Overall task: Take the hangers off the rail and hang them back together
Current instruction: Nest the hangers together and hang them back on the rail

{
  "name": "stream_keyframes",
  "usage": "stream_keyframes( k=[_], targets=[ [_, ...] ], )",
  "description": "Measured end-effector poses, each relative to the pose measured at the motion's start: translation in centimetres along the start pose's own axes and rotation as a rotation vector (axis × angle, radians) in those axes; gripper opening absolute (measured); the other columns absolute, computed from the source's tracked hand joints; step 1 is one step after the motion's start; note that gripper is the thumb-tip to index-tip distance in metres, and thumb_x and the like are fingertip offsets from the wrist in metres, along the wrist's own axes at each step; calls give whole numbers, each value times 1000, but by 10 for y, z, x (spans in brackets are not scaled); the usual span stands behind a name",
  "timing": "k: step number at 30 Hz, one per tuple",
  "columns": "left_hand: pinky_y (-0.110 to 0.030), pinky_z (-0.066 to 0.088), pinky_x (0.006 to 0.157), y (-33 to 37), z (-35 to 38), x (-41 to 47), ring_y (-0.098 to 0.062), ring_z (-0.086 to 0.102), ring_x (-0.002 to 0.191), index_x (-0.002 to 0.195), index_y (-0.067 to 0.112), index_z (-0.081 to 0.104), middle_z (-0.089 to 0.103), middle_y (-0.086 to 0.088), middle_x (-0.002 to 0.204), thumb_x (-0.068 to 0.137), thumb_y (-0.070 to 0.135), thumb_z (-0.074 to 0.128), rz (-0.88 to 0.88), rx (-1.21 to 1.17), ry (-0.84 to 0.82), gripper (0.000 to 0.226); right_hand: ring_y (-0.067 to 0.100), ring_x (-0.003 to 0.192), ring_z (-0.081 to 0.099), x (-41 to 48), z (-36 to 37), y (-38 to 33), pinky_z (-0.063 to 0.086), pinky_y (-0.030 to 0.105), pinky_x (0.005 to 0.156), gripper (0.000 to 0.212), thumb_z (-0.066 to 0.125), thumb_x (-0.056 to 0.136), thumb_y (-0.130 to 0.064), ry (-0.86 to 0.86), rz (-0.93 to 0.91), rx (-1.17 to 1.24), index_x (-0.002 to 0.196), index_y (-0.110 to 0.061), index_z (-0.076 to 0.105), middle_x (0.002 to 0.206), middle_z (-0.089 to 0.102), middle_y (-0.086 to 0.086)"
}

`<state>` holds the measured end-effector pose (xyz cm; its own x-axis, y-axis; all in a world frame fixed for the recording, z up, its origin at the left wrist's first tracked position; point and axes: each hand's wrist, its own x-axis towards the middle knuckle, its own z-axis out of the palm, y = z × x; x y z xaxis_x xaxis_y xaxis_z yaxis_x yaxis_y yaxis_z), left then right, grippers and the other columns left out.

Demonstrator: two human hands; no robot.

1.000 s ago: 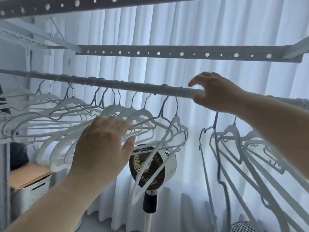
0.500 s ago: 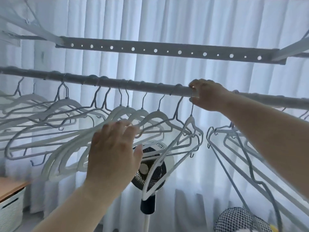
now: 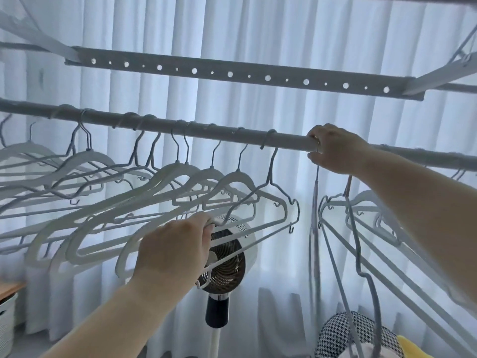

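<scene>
Rail (image 3: 165,126): row of white hangers (image 3: 144,202) hooked left of centre, a second cluster right. Left hand (image 3: 175,250) grip curled on the nearest hanger's shoulder; right hand (image 3: 335,148) closed round the rail over a hook (hook mostly hidden). Risk: interlocked arms snagging, dragging neighbours off. Open room: bare rail between the hands; fan (image 3: 227,257) close below
</scene>
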<state>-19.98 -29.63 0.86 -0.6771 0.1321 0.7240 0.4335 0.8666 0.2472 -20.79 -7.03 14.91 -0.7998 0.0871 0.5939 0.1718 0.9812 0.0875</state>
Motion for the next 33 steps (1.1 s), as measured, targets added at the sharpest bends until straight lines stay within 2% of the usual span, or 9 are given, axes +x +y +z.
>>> stream_keyframes(
  k=[6, 11, 14, 17, 21, 23, 25, 27, 33],
  targets=[
    [-32, 44, 76, 18, 1, 15, -29, 59, 92, 107, 22, 61, 68, -4, 90, 95, 32, 36, 1, -139, -9, 30, 29, 120, 47, -4, -2, 17, 37, 34, 96, 42, 47, 92, -17, -25, -50, -15, 133, -12, 39, 134, 46, 10],
    [-28, 34, 67, 31, 4, 29, -24, 45, 73, 81, 20, 60, 40, 8, 55, 95, 26, 38, 8, -247, -13, 27, 27, 122, 45, -5, -1, 22, 36, 33, 97, 44, 46, 92, -14, -16, -73, -11, 135, -13, 38, 136, 45, 9],
    [-28, 38, 68, 36, 5, 39, -22, 47, 70, 88, 16, 63, 40, 8, 52, 95, 24, 39, 4, -291, -21, 27, 27, 123, 44, -5, 0, 24, 36, 34, 97, 45, 45, 90, -11, -20, -80, -13, 135, -14, 37, 136, 45, 8],
    [-30, 41, 66, 38, 7, 50, -26, 50, 62, 68, 13, 57, 43, 4, 49, 95, 20, 39, -15, -321, -41, 33, 27, 123, 43, -6, 0, 24, 36, 34, 96, 45, 44, 90, -10, -19, -83, -19, 134, -14, 37, 135, 44, 8],
    [-36, 49, 77, 38, 20, 51, -31, 60, 76, 92, 10, 65, 48, 0, 54, 94, 20, 38, -72, -301, -138, 28, 25, 125, 41, -8, 0, 25, 35, 33, 96, 47, 44, 90, -9, -14, -90, -10, 136, -16, 36, 136, 44, 7],
    [-37, 50, 77, 35, 28, 44, -31, 60, 74, 74, 15, 61, 47, 1, 53, 94, 19, 38, -92, -285, -191, 30, 25, 125, 41, -9, 1, 25, 35, 33, 96, 47, 44, 91, -9, -8, -97, -5, 136, -16, 35, 136, 44, 6],
    [-32, 46, 69, 33, 34, 38, -29, 56, 68, 55, 19, 44, 46, 2, 51, 93, 17, 37, -113, -261, -226, 39, 25, 126, 40, -9, 3, 25, 35, 33, 97, 47, 44, 91, -10, -7, -107, -5, 137, -16, 34, 136, 43, 6],
    [-29, 41, 66, 32, 36, 31, -28, 53, 68, 51, 20, 38, 46, 3, 52, 93, 18, 38, -139, -240, -248, 42, 25, 126, 40, -9, 3, 27, 34, 34, 98, 47, 44, 91, -10, -6, -115, -5, 137, -15, 34, 136, 43, 7],
    [-29, 47, 68, 34, 15, 5, -21, 59, 67, 76, 18, 66, 53, 6, 40, 91, 20, 42, -220, -246, -299, 29, 27, 129, 37, -11, 5, 29, 31, 34, 103, 51, 47, 91, -14, 5, -149, 2, 140, -13, 31, 139, 42, 10]
  ],
)
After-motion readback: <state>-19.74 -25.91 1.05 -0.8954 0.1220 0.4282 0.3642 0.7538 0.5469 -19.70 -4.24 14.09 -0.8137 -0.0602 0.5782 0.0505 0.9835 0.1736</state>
